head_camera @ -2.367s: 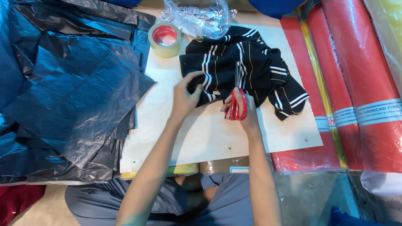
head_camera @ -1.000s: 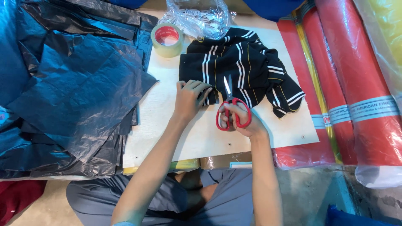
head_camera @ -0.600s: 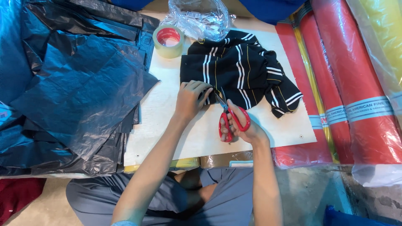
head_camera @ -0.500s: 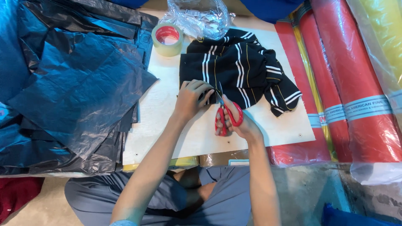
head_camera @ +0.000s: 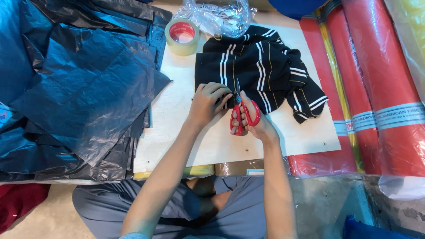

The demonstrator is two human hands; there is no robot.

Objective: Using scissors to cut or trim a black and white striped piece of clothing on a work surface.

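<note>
Two hands meet at the near edge of a crumpled black garment [head_camera: 261, 73] with white stripes, mid-worktop [head_camera: 177, 132]: left hand [head_camera: 208, 102] pinching the fabric, right hand [head_camera: 254, 120] gripping red-handled scissors [head_camera: 241, 116].

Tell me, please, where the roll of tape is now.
In the head view, the roll of tape lies at the wooden board's far left corner, between the dark plastic sheets and the striped garment.
</note>
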